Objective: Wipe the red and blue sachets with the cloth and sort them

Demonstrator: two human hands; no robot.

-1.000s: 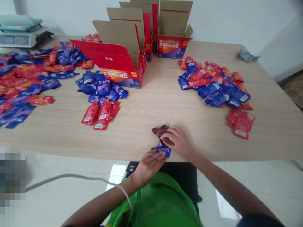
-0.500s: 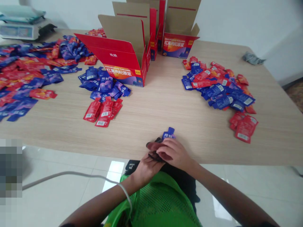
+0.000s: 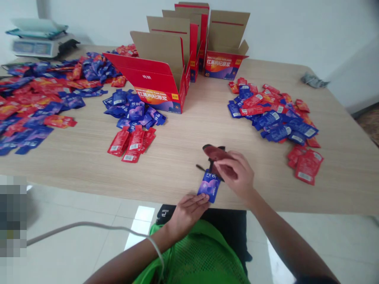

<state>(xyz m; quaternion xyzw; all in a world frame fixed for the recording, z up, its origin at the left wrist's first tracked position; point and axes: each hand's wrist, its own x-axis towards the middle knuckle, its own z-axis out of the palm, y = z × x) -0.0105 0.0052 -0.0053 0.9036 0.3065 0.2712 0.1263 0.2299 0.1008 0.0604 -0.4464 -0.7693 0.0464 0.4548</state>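
Observation:
A blue pouch (image 3: 209,186) with white lettering and a purple print lies near the table's front edge. My left hand (image 3: 189,213) grips its lower edge, fingertips on top of the pouch. In my right hand (image 3: 241,175) is a dark red and black handheld tool (image 3: 218,153), its kind unclear. The tool is over the pouch's upper end and hides the spout; whether they touch I cannot tell.
Blue pouches (image 3: 136,110) and red pouches (image 3: 132,146) lie to the left, with a larger spread (image 3: 44,88) beyond. Another mixed pile (image 3: 275,114) sits on the right. Open red cartons (image 3: 156,100) stand at the back. A scale (image 3: 41,45) and a grey cloth (image 3: 314,81) are also there.
My hands were close together over the pouch; now they are apart. My right hand has moved up and right with the tool, and my left hand is at the pouch's lower edge.

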